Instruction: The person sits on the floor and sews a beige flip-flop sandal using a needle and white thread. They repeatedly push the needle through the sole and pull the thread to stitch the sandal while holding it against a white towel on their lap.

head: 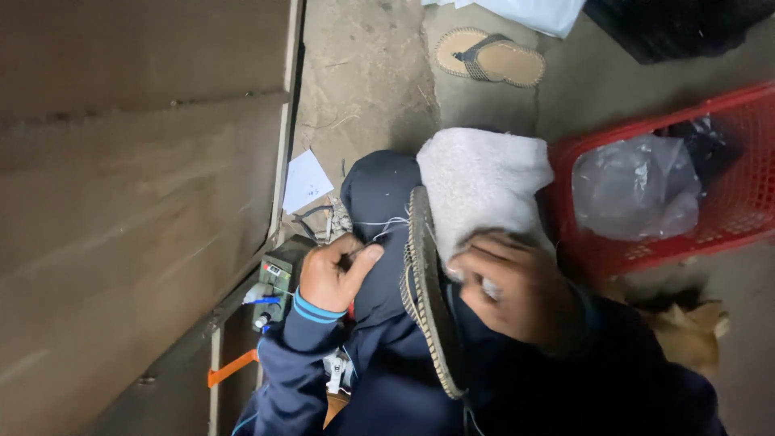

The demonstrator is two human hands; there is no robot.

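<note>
Nearest the camera, dark blue sleeves and a dark blue trouser knee [379, 202] fill the lower middle of the view. The left hand [333, 274] is pinched shut on a thin white thread [386, 226] that runs up across the knee. The right hand [517, 291], blurred, is clamped on a flat woven sandal sole [428, 307] held on edge between the two hands, its braided rim facing the camera, pale and tan with a ridged border. A white fluffy cloth [484, 182] lies over the lap just behind the sole, under the right hand's fingers. By the left wrist sits a small green box [274, 282] with wires, and a wide plank wall [137, 202] closes off the left. To the right stands a red plastic basket [751, 194] holding clear and black bags. Farther on, a slip of white paper [307, 179] lies on the dirt floor [363, 73], and beyond it a finished sandal [489, 56].
</note>
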